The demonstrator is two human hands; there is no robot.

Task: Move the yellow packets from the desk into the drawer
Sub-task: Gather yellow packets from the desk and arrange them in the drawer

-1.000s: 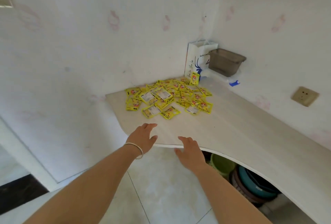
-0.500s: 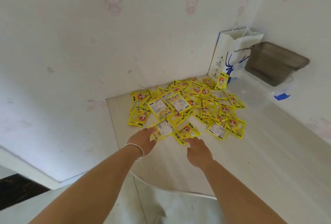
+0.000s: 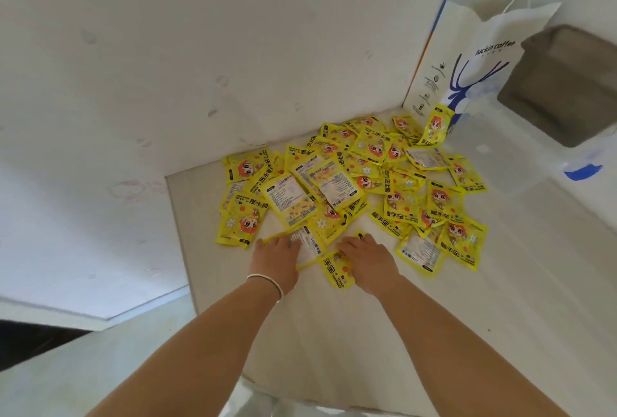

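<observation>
Several yellow packets (image 3: 354, 183) lie in a loose pile on the pale desk (image 3: 334, 333), in the corner against the wall. My left hand (image 3: 275, 261) is at the pile's near edge, with its fingers curled over a packet that shows its white back (image 3: 309, 246); that packet's edge bends upward. My right hand (image 3: 367, 261) lies palm down just beside it, covering part of another yellow packet (image 3: 337, 271); its fingertips are hidden. No drawer is in view.
A white paper coffee bag (image 3: 467, 59) stands at the back right corner, with one packet leaning on it. A brown plastic bin (image 3: 564, 89) sits to its right on a clear box. The desk's rounded front edge (image 3: 253, 380) is below my forearms.
I have come closer to the desk. Both hands went forward from the desk's front edge to the near side of the pile and now rest on packets.
</observation>
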